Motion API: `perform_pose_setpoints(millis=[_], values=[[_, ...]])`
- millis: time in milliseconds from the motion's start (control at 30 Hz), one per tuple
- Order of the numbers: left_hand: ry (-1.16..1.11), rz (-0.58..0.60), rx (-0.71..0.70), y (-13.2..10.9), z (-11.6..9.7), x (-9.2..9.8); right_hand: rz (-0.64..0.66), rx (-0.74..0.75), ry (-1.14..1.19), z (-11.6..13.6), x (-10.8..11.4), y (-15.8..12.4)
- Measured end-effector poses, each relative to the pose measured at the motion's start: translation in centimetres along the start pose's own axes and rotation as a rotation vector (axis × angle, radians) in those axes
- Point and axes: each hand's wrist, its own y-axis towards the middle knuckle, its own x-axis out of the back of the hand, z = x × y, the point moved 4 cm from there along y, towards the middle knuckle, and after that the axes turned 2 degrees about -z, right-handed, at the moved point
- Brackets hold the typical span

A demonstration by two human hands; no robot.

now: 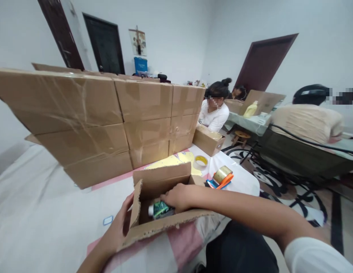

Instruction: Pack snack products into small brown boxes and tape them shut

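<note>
An open cardboard box (165,175) stands on the table before me with its flaps up. My left hand (119,225) grips its left end, thumb and fingers against the cardboard. Inside the box lies a green-labelled bottle (160,209) with a white cap, on its side. My right hand (180,198) reaches in over the right side, its fingers closed on the bottle's right part. That hand hides part of the bottle and the box's inside.
Stacked taped cartons (148,98) form a wall behind the box. A tape dispenser (222,176) and a tape roll (201,160) lie to its right. Another carton (208,140) sits near a co-worker in white (216,113). More people sit at a table (236,118) farther right.
</note>
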Motion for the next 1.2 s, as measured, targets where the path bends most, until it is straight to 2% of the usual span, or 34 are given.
perform_pose_setpoints(millis=[67, 133, 300, 400, 567, 800, 933, 1100, 1200], values=[[0.019, 0.008, -0.028, 0.0, 0.4, 0.0, 0.066, 0.127, 0.146, -0.5, 0.1, -0.5], [0.031, 0.001, -0.045, 0.0, 0.5, 0.0, 0.072, 0.168, 0.188, -0.8, 0.4, -0.8], [0.022, -0.045, 0.021, 0.2, -0.4, 0.1, -0.222, 0.07, -0.035, -0.3, 1.3, -0.9], [0.022, -0.056, 0.055, 0.2, -1.0, -0.1, -0.306, 0.105, -0.187, 0.7, 1.3, -0.9], [0.017, -0.079, 0.061, 0.2, -1.1, -0.1, -0.21, 0.077, -0.299, 1.3, 1.0, -0.3], [0.005, -0.042, 0.08, 0.1, -0.8, -0.2, -0.185, 0.096, -0.254, 1.0, 0.2, 1.0], [0.006, -0.059, 0.054, 0.2, -1.1, -0.2, -0.145, 0.136, -0.202, 0.8, 0.2, 1.0], [-0.008, -0.054, 0.037, 0.4, -1.8, -0.3, -0.049, 0.091, -0.161, 0.5, 0.6, 0.7], [-0.019, -0.049, 0.049, 0.3, -1.9, -0.4, -0.063, 0.077, -0.121, 0.4, 0.6, 0.4]])
